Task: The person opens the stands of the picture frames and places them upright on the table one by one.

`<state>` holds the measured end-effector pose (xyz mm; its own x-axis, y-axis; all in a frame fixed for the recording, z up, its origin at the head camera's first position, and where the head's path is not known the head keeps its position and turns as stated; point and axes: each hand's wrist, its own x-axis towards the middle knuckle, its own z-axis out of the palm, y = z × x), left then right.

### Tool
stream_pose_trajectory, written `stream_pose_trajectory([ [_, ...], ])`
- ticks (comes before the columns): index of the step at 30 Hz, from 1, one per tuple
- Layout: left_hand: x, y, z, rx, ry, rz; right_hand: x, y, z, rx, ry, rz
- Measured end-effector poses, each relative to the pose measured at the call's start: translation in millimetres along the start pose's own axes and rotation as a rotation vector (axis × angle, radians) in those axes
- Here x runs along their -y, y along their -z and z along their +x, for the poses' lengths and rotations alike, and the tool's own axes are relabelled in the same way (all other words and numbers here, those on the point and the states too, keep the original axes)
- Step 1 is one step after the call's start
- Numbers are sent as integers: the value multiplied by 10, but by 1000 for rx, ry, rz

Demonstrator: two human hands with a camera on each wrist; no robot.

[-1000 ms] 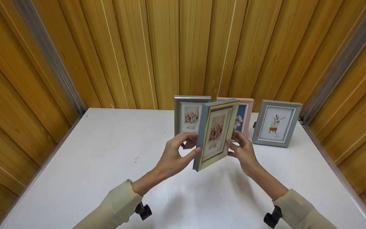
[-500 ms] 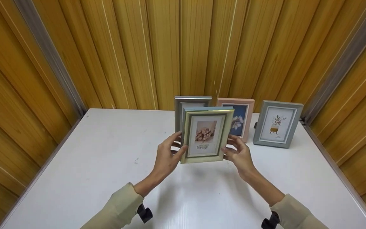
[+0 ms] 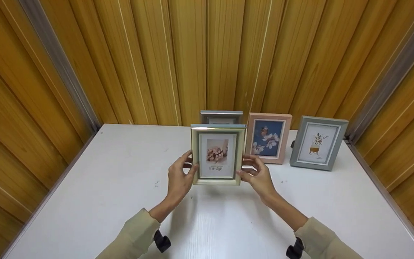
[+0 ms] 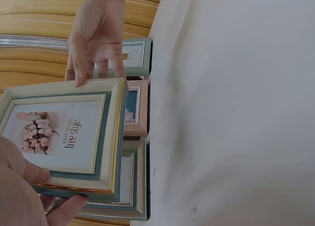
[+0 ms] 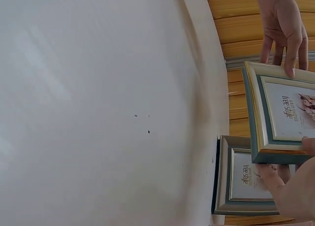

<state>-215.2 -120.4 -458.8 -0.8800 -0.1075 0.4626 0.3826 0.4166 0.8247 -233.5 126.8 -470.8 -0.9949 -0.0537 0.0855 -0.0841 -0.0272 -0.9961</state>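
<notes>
Both hands hold one cream picture frame (image 3: 196,176) with gold edging and a blue-green inner border, raised above the white table. Its print shows pink roses over the words "free style". My left hand (image 3: 180,176) pinches the frame's left side, thumb on the front and fingers behind. On the opposite side my right hand (image 3: 259,178) grips it the same way. In the left wrist view the cream frame (image 4: 106,137) is seen close up, face toward the camera. Partly hidden behind it stands a grey-brown picture frame (image 3: 221,117) with a similar rose print, clearer in the right wrist view.
A pink frame (image 3: 268,138) with a blossom picture stands right of the held one. Farther right is a grey-green frame (image 3: 318,144) with a potted-plant print. They stand on the white table (image 3: 120,187), enclosed by wood-panelled walls (image 3: 185,61).
The cream frame, angled to the right a second ago, has turned to face me squarely. Both hands have carried it leftward and a little lower, uncovering the pink frame.
</notes>
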Motion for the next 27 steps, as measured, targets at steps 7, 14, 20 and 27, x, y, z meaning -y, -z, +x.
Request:
stream_pose_trajectory([
  [7, 220, 135, 62, -54, 55, 32, -126, -293, 158, -5, 77, -40],
  [14, 501, 287, 177, -135, 72, 25, -248, -624, 354, -50, 161, -163],
  [20, 711, 413, 336, -196, 107, 61, -314, -909, 531, -48, 185, -204],
  [27, 936, 538, 569, -264, 137, 98, -348, -1168, 693, 62, 112, -206],
])
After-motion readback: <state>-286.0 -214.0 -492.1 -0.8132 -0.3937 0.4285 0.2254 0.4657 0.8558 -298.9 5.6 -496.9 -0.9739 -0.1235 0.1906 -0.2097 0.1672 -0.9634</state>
